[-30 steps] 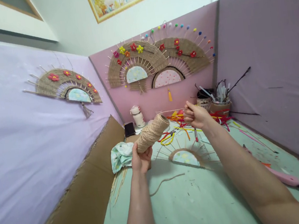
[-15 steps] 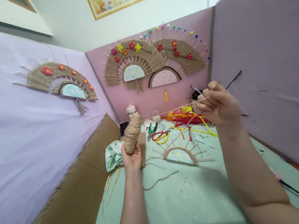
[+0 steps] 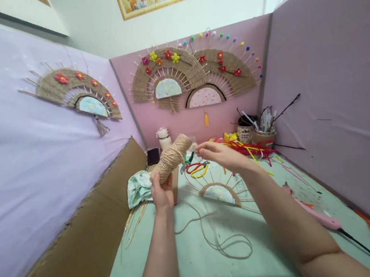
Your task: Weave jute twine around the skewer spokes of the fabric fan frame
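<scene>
My left hand point(image 3: 163, 193) is wrapped round the lower end of a spool of jute twine point(image 3: 173, 157), which tilts up to the right above the table. Just right of the spool's upper end is my right hand point(image 3: 218, 153), fingers stretched out towards it and apart from it, with nothing visible in them. A loose loop of twine point(image 3: 235, 257) lies on the green tabletop below. Beyond it sits a half-round fan base point(image 3: 219, 194) with a patterned centre, a cardboard rim and thin sticks spreading outward; my right forearm covers part of its right side.
Scissors point(image 3: 198, 171) and red and yellow pipe cleaners point(image 3: 257, 148) lie at the back. A pink glue gun point(image 3: 319, 217) rests at right. Green patterned cloth point(image 3: 138, 190) is beside the cardboard wall point(image 3: 91, 226). Finished fans point(image 3: 170, 70) hang on the panels.
My right hand has come down and left, from raised with a stretched strand to beside the spool. The spool leans more to the right. A slack twine loop now lies on the table.
</scene>
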The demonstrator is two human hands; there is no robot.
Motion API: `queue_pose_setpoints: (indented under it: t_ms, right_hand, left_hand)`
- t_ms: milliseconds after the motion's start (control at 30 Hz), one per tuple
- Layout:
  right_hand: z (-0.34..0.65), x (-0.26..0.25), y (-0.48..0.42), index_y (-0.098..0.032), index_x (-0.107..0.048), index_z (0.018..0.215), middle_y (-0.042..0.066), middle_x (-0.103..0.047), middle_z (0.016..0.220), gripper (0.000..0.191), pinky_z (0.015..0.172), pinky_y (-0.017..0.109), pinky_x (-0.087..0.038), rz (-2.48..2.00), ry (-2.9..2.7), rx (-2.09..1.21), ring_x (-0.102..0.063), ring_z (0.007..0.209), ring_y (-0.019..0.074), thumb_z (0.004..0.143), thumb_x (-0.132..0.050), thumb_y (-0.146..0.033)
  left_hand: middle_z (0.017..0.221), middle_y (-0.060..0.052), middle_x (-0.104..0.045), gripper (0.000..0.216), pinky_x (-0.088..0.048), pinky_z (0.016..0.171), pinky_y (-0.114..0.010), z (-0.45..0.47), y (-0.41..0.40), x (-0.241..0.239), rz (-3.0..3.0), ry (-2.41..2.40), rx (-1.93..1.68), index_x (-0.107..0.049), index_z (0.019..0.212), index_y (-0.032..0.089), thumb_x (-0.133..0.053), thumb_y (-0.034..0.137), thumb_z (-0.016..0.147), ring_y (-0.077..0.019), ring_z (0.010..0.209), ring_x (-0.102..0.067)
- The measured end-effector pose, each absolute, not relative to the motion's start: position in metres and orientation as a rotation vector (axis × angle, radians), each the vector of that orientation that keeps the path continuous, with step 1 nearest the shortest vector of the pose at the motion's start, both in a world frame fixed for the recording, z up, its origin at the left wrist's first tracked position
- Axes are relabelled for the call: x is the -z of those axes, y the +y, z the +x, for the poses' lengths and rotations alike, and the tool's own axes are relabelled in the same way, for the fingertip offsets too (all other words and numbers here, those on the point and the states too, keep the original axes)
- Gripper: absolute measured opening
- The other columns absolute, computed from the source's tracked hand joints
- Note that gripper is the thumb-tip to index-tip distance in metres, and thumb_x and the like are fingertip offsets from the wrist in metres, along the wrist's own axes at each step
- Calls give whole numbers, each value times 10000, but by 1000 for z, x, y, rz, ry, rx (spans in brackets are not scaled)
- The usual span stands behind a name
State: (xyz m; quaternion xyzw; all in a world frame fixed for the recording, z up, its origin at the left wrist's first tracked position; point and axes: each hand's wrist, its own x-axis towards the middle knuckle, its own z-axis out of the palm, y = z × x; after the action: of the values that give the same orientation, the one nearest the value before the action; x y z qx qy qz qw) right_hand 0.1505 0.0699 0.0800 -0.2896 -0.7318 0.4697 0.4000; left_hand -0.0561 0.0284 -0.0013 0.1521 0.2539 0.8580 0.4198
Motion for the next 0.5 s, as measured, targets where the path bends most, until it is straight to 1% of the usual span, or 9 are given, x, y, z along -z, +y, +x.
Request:
queue_pose_setpoints:
  t_ms: [100, 167, 233, 300, 367, 400, 500]
  right_hand:
    - [116, -56, 71, -157, -626, 885, 75, -668, 908, 310, 726, 274, -470, -793, -1773, -1409, -610, 844, 170, 777, -647, -447]
    - [102, -47, 70, -151, -630, 817, 57, -657, 750, 342, 618, 262, -468, -771, -1773, -1493, -607, 690, 152, 749, -661, -484]
    - [100, -44, 70, -154, -618, 760, -3, -560, 555, 388, 489, 234, -413, -741, -1749, -1524, -515, 495, 109, 752, -623, -541]
    - [106, -47, 75, -170, -585, 718, -77, -386, 438, 411, 399, 204, -297, -729, -1678, -1492, -340, 376, 67, 763, -573, -579]
    - [118, -53, 83, -191, -541, 696, -114, -259, 419, 401, 372, 200, -191, -737, -1584, -1404, -207, 356, 54, 768, -545, -585]
    - [125, -56, 89, -199, -524, 696, -119, -233, 420, 388, 369, 205, -162, -748, -1538, -1354, -175, 356, 55, 769, -537, -580]
    - [148, -61, 105, -206, -507, 677, -116, -241, 406, 350, 365, 223, -119, -796, -1434, -1212, -158, 353, 59, 767, -543, -543]
  left_hand:
    - [1036, -27, -685, 184, -515, 856, -277, -51, 28, 3, 521, 683, -2215, -675, 912, 200, -689, 219, 729, -146, 951, -636]
    - [1067, -38, -677, 221, -506, 865, -267, -49, 28, 3, 570, 733, -2227, -681, 924, 195, -710, 235, 709, -156, 994, -623]
    - [1071, -43, -675, 243, -505, 854, -260, -50, 27, 4, 580, 784, -2220, -682, 932, 195, -718, 254, 699, -161, 1005, -620]
    - [1039, -43, -681, 241, -514, 821, -256, -51, 27, 4, 565, 833, -2187, -682, 920, 190, -718, 268, 695, -159, 974, -628]
    - [979, -41, -689, 225, -527, 782, -255, -53, 27, 5, 551, 871, -2109, -680, 896, 178, -716, 269, 693, -152, 915, -639]
    - [948, -39, -693, 217, -532, 766, -255, -53, 27, 6, 542, 881, -2052, -677, 886, 172, -715, 262, 693, -147, 881, -644]
    - [853, -22, -697, 198, -540, 697, -236, -54, 28, 9, 486, 871, -1847, -657, 881, 173, -701, 255, 707, -124, 761, -654]
